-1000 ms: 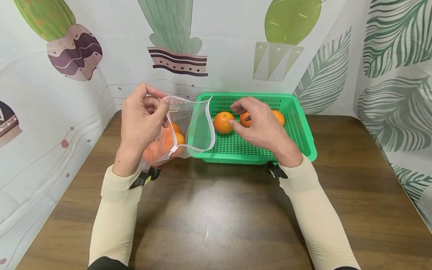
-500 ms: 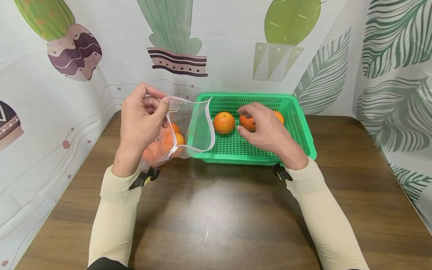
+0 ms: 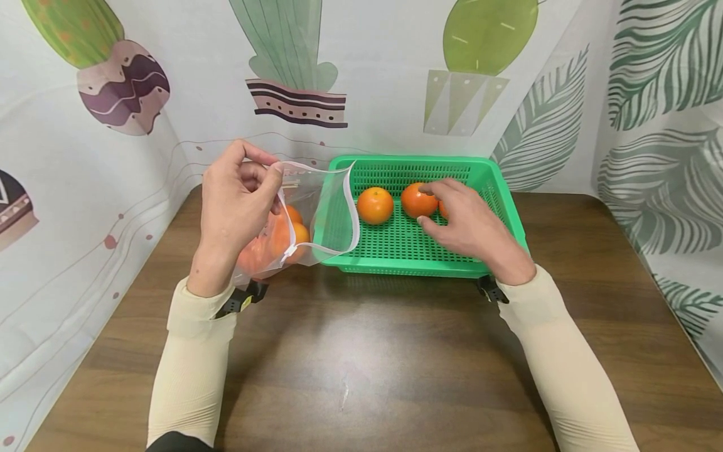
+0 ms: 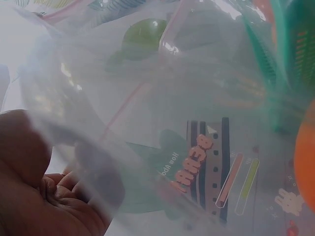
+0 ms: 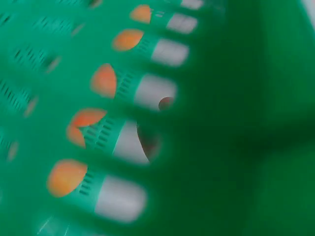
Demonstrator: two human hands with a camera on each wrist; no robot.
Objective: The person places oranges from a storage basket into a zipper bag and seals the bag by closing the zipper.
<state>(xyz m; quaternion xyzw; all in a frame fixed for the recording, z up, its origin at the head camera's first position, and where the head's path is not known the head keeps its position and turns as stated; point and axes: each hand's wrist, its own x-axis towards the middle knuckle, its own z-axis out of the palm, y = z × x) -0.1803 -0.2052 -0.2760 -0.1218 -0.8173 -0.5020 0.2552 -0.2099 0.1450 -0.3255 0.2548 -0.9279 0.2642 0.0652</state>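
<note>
My left hand pinches the rim of a clear zip bag, whose mouth gapes toward the basket. Several oranges lie low inside the bag, one orange showing near the white slider. In the left wrist view the bag fills most of the picture, with printed lettering on it. Over the right part of the green basket, my right hand has its fingers spread and loosely bent. Beneath it an orange is mostly hidden. A middle orange sits by its fingertips, and another orange lies farther left.
The basket stands on a brown wooden table, close to the back wall cloth printed with cacti and leaves. Green slotted basket wall fills the right wrist view, with blurred orange patches behind the slots.
My right hand has moved right across the basket, from beside the left orange to over the rightmost one, uncovering the middle orange. The left hand and bag have stayed put.
</note>
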